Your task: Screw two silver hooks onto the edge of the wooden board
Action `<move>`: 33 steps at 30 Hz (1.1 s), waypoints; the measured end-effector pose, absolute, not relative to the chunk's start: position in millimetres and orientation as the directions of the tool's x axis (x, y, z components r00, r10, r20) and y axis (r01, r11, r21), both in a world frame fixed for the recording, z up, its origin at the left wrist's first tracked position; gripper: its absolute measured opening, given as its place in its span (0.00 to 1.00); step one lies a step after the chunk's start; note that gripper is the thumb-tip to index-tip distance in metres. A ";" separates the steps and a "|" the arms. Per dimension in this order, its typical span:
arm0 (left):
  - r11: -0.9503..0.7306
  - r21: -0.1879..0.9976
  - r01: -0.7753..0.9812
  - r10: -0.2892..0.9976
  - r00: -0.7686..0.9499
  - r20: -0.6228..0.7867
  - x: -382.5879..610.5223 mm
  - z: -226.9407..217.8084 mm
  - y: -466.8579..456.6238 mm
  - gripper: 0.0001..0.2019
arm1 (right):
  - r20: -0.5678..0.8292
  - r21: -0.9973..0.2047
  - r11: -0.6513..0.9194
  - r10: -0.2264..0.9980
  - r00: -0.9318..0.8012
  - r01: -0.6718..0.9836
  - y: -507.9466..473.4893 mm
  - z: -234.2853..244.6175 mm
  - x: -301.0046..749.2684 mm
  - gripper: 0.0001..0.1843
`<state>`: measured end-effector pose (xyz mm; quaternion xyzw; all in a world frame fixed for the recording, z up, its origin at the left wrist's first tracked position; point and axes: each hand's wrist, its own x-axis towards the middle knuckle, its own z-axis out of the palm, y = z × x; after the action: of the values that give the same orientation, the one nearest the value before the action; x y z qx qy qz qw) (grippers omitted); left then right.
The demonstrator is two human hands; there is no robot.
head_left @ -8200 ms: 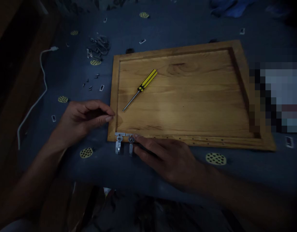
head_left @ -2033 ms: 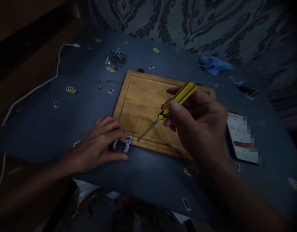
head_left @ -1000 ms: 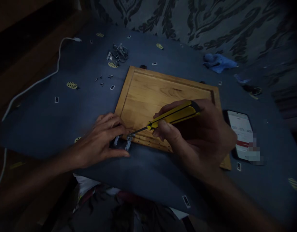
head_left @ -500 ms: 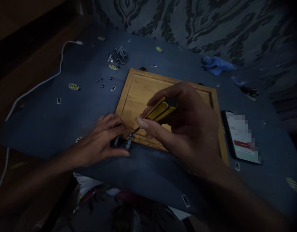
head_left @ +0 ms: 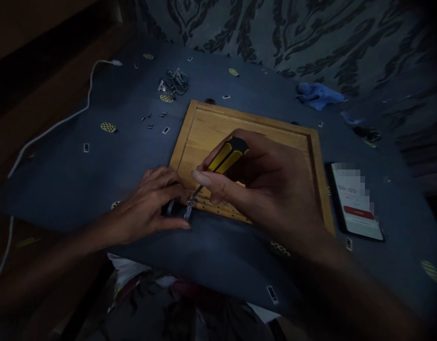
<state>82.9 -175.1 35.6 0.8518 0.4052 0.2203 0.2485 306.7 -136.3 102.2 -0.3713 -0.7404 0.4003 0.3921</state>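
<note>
My right hand (head_left: 261, 184) is closed around a yellow-and-black screwdriver (head_left: 223, 158), held at a slant with its shaft pointing down to the left. Its tip meets a small metal latch (head_left: 189, 210) at the near left edge of a wooden board (head_left: 211, 147). My left hand (head_left: 156, 201) grips this latch between thumb and fingers, against the board's edge. Part of the fitting is hidden by the fingers. A row of small dark holes runs along the board's near edge, to the right of the latch.
Loose screws (head_left: 150, 125) lie left of the board, with a heap of metal latches (head_left: 174, 81) behind them. A phone (head_left: 357, 201) rests at the right. A blue cloth (head_left: 320, 95) lies near the wall. A white cable (head_left: 71, 116) runs along the left.
My right hand has turned, and the screwdriver's handle has rolled and shifted slightly left, with its tip still at the latch. My left hand has stayed in place.
</note>
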 end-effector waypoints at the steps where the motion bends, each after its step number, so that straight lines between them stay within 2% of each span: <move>1: -0.557 0.597 0.577 0.797 0.575 0.187 82.7 35.3 -175.2 0.21 | 0.274 -0.886 0.399 0.863 -0.425 0.238 -136.2 103.4 307.4 0.11; 5: -0.564 0.600 0.568 0.795 0.571 0.206 83.4 34.7 -175.1 0.20 | 0.218 -0.908 0.369 0.823 -0.525 0.199 -134.0 109.1 314.1 0.08; 9: -0.558 0.599 0.574 0.798 0.571 0.195 84.4 35.2 -174.8 0.20 | 0.241 -0.908 0.387 0.797 -0.553 0.162 -133.9 105.1 315.0 0.08; 17: -0.572 0.598 0.562 0.791 0.571 0.220 84.5 33.2 -175.0 0.21 | 0.470 -0.812 0.527 0.845 -0.255 0.250 -143.2 89.9 302.2 0.13; 21: -0.561 0.605 0.566 0.800 0.558 0.220 84.3 31.4 -175.2 0.22 | 0.533 -0.768 0.575 0.818 -0.215 0.282 -141.5 93.1 304.6 0.14; 33: -0.545 0.609 0.577 0.807 0.557 0.194 83.0 31.1 -174.9 0.20 | 0.454 -0.822 0.518 0.847 -0.276 0.237 -140.4 87.4 304.6 0.14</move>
<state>83.0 -174.9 31.1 0.8473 0.4084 0.2336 0.2466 304.6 -140.4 87.4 -0.3708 -0.7310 0.3218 0.4739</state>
